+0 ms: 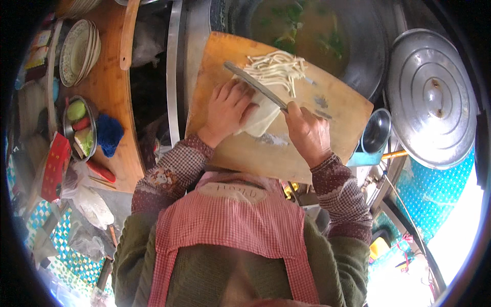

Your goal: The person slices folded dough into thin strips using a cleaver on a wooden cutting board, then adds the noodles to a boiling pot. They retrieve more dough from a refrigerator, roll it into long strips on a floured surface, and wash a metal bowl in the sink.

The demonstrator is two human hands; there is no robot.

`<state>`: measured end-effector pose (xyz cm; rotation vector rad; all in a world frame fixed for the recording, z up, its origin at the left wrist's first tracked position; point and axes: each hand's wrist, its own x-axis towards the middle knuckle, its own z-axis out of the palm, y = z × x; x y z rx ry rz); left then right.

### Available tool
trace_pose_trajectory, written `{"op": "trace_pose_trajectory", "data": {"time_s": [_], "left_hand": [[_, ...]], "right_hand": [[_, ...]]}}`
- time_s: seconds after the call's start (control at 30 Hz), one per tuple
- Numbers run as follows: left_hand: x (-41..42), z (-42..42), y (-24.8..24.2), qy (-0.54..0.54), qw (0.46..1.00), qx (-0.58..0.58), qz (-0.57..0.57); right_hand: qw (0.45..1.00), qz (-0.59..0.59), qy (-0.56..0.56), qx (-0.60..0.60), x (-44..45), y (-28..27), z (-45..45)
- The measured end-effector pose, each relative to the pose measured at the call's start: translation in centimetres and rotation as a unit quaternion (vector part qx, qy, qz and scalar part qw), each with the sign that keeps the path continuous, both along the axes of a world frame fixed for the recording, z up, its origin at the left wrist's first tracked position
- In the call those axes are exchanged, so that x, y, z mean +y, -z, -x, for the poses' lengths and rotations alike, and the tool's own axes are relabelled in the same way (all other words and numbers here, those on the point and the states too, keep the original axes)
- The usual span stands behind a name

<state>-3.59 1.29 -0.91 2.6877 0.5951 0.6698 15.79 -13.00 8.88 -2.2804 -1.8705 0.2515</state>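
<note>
A wooden cutting board point(226, 157) lies across the edge of a large wok. On it, a folded sheet of pale dough point(261, 117) lies between my hands. My left hand point(230, 109) rests on the dough with its fingers bent, just left of the blade. My right hand point(308, 132) is closed round the handle end of a kitchen knife point(255, 82), whose blade slants up and left across the dough's far end. Beyond the blade, cut noodles point(276, 69) lie in a loose heap. The knife's handle is mostly hidden in my right hand.
The wok point(368, 57) beyond the board holds liquid with green leaves. A metal lid point(422, 99) and a dark bowl point(376, 130) are at the right. On the left wooden counter point(115, 92) are stacked plates point(78, 53), a metal bowl of vegetables point(92, 147) and a blue cloth point(109, 134).
</note>
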Motion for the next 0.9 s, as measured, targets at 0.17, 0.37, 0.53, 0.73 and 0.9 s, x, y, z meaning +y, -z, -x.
{"op": "trace_pose_trajectory", "data": {"time_s": [0.17, 0.37, 0.53, 0.73, 0.9], "left_hand": [[0.0, -0.2, -0.1, 0.000, 1.000, 0.015, 0.015], [0.1, -0.1, -0.2, -0.007, 1.000, 0.002, 0.005], [0.0, 0.1, -0.1, 0.001, 1.000, 0.017, 0.009], [-0.1, 0.0, 0.0, -0.003, 1.000, 0.001, 0.003], [0.3, 0.1, 0.6, 0.003, 1.000, 0.025, 0.006]], "right_hand": [[0.999, 0.038, 0.025, -0.016, 0.3, 0.7, 0.7], [0.999, -0.001, 0.015, -0.029, -0.8, 0.8, 0.2], [0.999, 0.032, 0.013, -0.008, -0.6, 0.9, 1.1], [1.000, -0.027, 0.001, -0.013, -0.4, 1.6, -0.1], [1.000, 0.016, 0.001, -0.016, 0.5, 1.1, 1.2]]}}
